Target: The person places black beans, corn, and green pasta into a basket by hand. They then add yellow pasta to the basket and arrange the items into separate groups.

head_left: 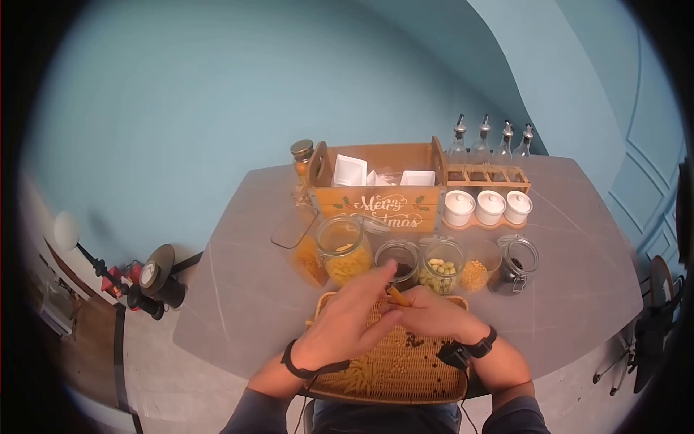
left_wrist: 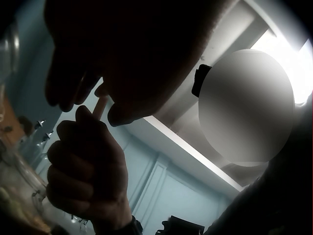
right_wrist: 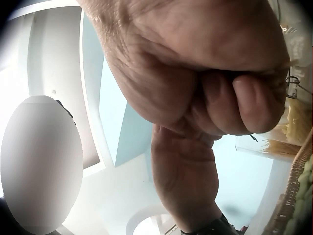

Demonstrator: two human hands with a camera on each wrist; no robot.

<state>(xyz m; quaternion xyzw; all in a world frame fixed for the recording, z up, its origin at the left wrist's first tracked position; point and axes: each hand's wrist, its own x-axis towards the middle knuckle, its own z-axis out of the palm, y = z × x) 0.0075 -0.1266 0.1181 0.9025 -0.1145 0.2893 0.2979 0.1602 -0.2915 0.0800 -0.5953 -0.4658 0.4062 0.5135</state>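
Note:
My right hand (head_left: 430, 312) has its fingers curled round a short tan stick-like piece (head_left: 398, 295), whose end stands up out of the fist in the left wrist view. Over it is my left hand (head_left: 353, 318), fingers fairly straight and thumb apart, close around the stick's tip. Both hands are above a woven wicker tray (head_left: 463, 383). In the tray lie pale tube pasta (head_left: 359, 376), small yellow kernels and dark beans (head_left: 413, 340). Just beyond the fingertips stands an open glass jar of dark contents (head_left: 397, 260); the left hand partly covers it.
Beside that jar stand a pasta jar (head_left: 345, 249), a jar of pale green beans (head_left: 441, 265), a container of yellow kernels (head_left: 475, 275) and a clip-top jar of dark pieces (head_left: 512, 271). Behind are a wooden crate (head_left: 376, 206), white lidded pots (head_left: 490, 207) and glass bottles (head_left: 480, 153).

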